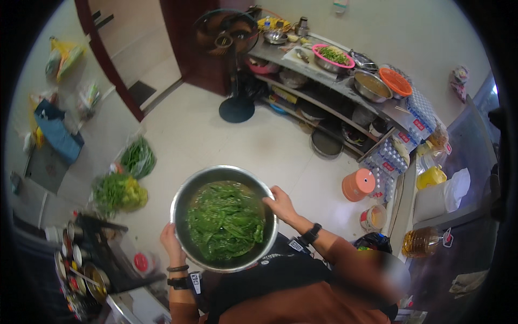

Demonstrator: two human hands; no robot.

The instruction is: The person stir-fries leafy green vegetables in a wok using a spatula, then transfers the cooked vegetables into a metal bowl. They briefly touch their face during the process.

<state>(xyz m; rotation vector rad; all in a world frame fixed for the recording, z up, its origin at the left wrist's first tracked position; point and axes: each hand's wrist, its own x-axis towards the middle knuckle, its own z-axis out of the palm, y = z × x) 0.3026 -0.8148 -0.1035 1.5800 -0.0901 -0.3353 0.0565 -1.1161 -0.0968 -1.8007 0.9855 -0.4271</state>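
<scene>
A large stainless steel bowl [178, 190] is held up in front of my body, above the tiled floor. Wet green leafy vegetables [226, 222] fill it, with some brownish liquid around them. My left hand [172, 241] grips the bowl's wall at its lower left, where the fingers are partly hidden. On the upper right side, my right hand [279, 204] holds the rim, its thumb over the edge.
A pedestal fan [236, 109] stands by the doorway. Along the far wall runs a metal shelf table [336, 83] with bowls and baskets. An orange bucket [356, 185] is on the floor at right; bagged greens [137, 158] lie at left, near seasoning pots [75, 233].
</scene>
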